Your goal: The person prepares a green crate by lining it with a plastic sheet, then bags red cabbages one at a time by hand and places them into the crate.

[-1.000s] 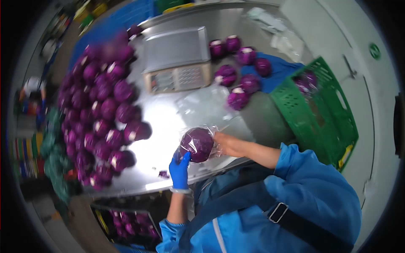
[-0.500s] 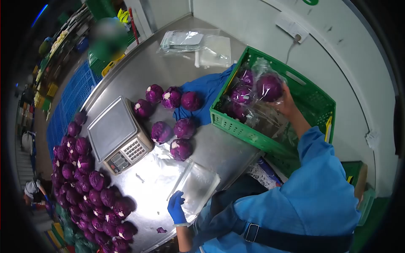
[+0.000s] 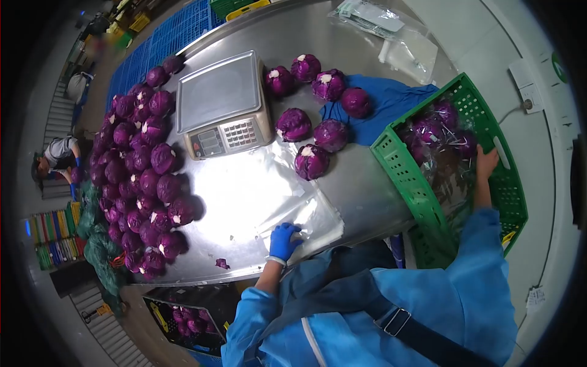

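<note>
My left hand, in a blue glove, rests on the near left part of a stack of clear plastic bags, its fingers a little apart. My bare right hand is inside the green crate, beside a bagged red cabbage. Its thumb and fingers are apart; whether the fingertips touch the cabbage is hard to see. More bagged red cabbages lie at the crate's far end. Several loose red cabbages sit on the metal table between the scale and the crate.
A digital scale stands mid-table. Left of it lies a large heap of red cabbages. A blue cloth and packs of plastic bags are toward the back. Another person is at far left.
My right hand has lowered the bagged cabbage into the crate and its grip has loosened. My left hand has moved further over the bags. The whole view has turned and shifted.
</note>
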